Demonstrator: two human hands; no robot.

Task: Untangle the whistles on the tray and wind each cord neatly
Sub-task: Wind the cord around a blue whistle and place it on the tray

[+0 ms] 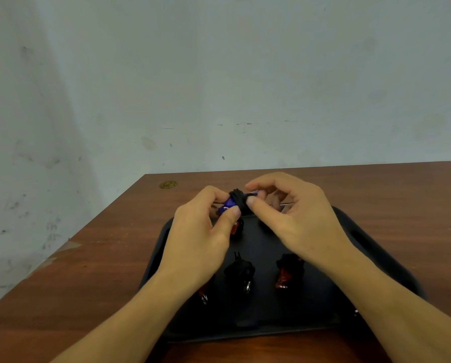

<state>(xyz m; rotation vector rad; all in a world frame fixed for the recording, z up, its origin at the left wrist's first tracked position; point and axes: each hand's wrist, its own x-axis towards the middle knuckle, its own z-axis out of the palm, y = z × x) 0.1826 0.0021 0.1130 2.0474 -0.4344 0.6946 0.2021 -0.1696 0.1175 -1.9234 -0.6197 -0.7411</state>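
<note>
Blue whistle (228,204), black cord (239,201) wound around, pinched by left hand (203,231) and right hand (295,218)

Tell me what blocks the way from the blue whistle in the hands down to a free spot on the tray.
Nothing visible does. The blue whistle is held above the tray, with bare tray directly below it, beside a red whistle.

Whistles (240,271) on tray (376,258), on table (101,258)
</note>
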